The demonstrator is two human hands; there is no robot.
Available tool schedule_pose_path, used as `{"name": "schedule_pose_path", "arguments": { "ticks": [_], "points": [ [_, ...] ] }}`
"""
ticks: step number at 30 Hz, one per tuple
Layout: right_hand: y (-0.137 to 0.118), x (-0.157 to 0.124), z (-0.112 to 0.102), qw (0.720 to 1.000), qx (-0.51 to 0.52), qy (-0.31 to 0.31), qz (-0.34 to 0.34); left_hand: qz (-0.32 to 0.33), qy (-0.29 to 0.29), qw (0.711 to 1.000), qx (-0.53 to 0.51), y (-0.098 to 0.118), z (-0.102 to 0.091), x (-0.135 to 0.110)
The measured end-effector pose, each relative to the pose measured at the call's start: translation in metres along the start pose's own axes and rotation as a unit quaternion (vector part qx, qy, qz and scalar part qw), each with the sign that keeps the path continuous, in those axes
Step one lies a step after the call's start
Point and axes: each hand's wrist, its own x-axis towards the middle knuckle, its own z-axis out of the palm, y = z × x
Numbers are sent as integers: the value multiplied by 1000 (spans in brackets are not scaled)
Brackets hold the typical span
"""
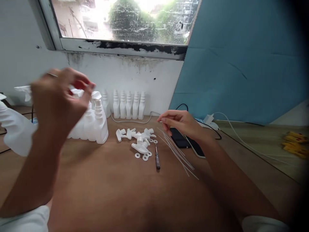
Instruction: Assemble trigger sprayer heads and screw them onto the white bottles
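My left hand [60,96] is raised in front of a cluster of white spray bottles [98,127]. Its fingers are curled toward the thumb and blurred; what they pinch is not clear. My right hand [181,124] hovers low over the table with its fingertips pinched together. It is above the far ends of several thin white tubes [180,156] lying fanned on the wood. Whether it grips one is unclear. Loose white trigger heads [138,140] and small white washers [145,157] lie between my hands, beside a small screwdriver [157,158].
A row of capless white bottles [127,104] stands against the wall under the window. Two dark phones [180,138] and a white charger [210,120] with cables lie behind my right hand. Yellow items [294,143] sit far right. A white object [16,129] is at the left edge.
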Motion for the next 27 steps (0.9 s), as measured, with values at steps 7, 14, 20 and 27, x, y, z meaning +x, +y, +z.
{"name": "schedule_pose_path", "arguments": {
  "ticks": [7, 14, 20, 27],
  "points": [
    [8, 2, 12, 937, -265, -220, 62, 309, -280, 898, -142, 36, 99, -44],
    [23, 1, 25, 885, -257, -380, 80, 402, -414, 805, -137, 33, 157, -93],
    [30, 2, 28, 882, -256, -386, 88, 379, -440, 799, -156, 29, 165, -99],
    [28, 1, 33, 872, -257, -401, 112, 302, -470, 808, -189, 30, 170, -108]
  ]
}}
